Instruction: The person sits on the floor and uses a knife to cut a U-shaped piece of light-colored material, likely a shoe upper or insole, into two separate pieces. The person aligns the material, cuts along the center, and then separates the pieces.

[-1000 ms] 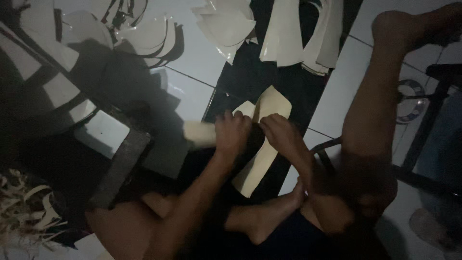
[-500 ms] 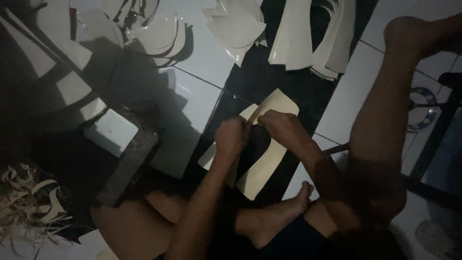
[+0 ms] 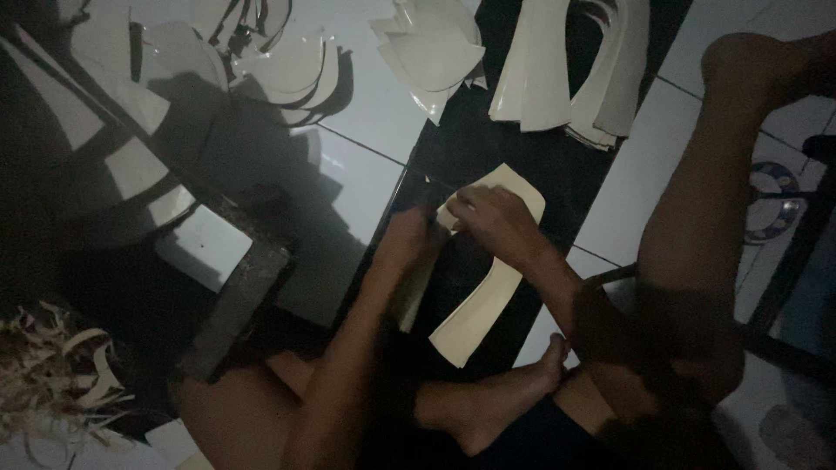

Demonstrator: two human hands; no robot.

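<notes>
Both hands, left hand (image 3: pixel 409 248) and right hand (image 3: pixel 492 222), grip one curved cream sheet (image 3: pixel 483 300); three cream piles lie beyond.

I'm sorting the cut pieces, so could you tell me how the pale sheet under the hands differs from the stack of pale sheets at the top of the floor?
The pale sheet is a single piece; the stack of pale sheets is many, fanned and overlapping. The sheet lies at a slant under the left hand and right hand; nobody touches the stack. The sheet sits near the person; the stack lies farther off. Both are cream and rest on the dark floor strip.
</notes>
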